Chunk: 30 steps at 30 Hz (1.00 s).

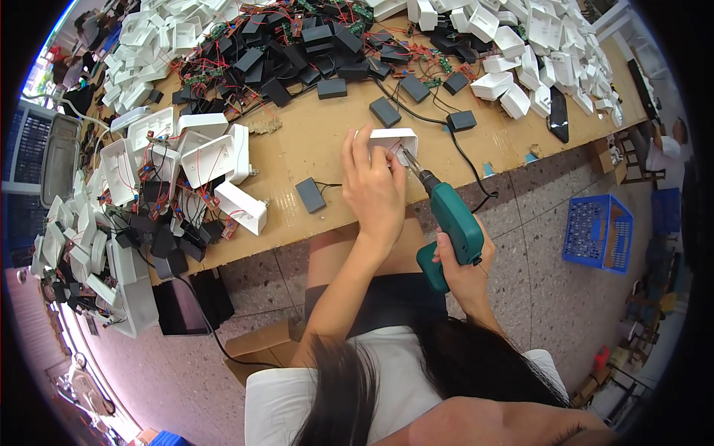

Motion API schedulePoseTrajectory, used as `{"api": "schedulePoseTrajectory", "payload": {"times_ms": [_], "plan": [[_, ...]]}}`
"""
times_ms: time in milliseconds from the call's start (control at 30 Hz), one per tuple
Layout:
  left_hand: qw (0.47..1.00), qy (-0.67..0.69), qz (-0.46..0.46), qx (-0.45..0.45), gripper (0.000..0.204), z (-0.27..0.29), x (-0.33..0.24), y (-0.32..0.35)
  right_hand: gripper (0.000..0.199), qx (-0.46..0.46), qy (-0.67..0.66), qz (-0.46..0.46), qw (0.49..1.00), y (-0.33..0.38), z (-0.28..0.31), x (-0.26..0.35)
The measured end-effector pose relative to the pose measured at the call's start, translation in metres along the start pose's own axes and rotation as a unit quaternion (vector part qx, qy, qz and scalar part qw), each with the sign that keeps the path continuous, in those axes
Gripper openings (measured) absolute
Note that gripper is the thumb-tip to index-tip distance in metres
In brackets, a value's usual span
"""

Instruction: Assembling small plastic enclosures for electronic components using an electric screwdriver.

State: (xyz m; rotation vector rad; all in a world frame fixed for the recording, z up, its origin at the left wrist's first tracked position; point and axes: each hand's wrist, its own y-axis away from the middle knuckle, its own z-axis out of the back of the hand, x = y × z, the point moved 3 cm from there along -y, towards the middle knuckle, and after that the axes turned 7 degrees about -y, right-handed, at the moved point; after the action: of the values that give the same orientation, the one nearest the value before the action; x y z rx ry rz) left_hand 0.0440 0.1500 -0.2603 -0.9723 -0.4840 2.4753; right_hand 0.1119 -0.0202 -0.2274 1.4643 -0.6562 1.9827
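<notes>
In front of me, at the table's near edge, my left hand is closed on a small open white plastic casing. Thin red wires show inside the casing. My right hand is wrapped round the handle of a green pistol-grip power tool. Its slim metal tip points up and left into the casing, close to my left fingertips; whether it touches anything inside is too small to tell. A black box with a lead lies left of my left hand, and another black box sits just beyond the casing.
Black boxes and wired boards heap at the back of the table. White casings pile at back right and left. A black cable crosses the right side; a phone lies beyond. A blue crate stands on the floor.
</notes>
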Motion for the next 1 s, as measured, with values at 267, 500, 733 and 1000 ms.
{"api": "schedulePoseTrajectory", "payload": {"times_ms": [267, 500, 733, 1000], "plan": [[1.0, 0.003, 0.005, 0.008, 0.01, 0.003, 0.001, 0.0, 0.018, 0.001, 0.003, -0.001, 1.0, 0.001, -0.003, -0.001], [1.0, 0.003, 0.004, 0.016, 0.01, 0.007, 0.003, 0.0, 0.018, 0.011, 0.014, 0.002, 1.0, 0.004, -0.006, 0.003], [1.0, -0.004, 0.006, 0.018, 0.01, 0.01, 0.004, 0.0, 0.018, 0.009, 0.01, 0.007, 1.0, 0.006, -0.007, 0.004], [1.0, 0.004, 0.014, 0.021, 0.011, 0.011, 0.005, 0.001, 0.017, 0.01, 0.02, 0.016, 1.0, 0.007, -0.01, 0.008]]}}
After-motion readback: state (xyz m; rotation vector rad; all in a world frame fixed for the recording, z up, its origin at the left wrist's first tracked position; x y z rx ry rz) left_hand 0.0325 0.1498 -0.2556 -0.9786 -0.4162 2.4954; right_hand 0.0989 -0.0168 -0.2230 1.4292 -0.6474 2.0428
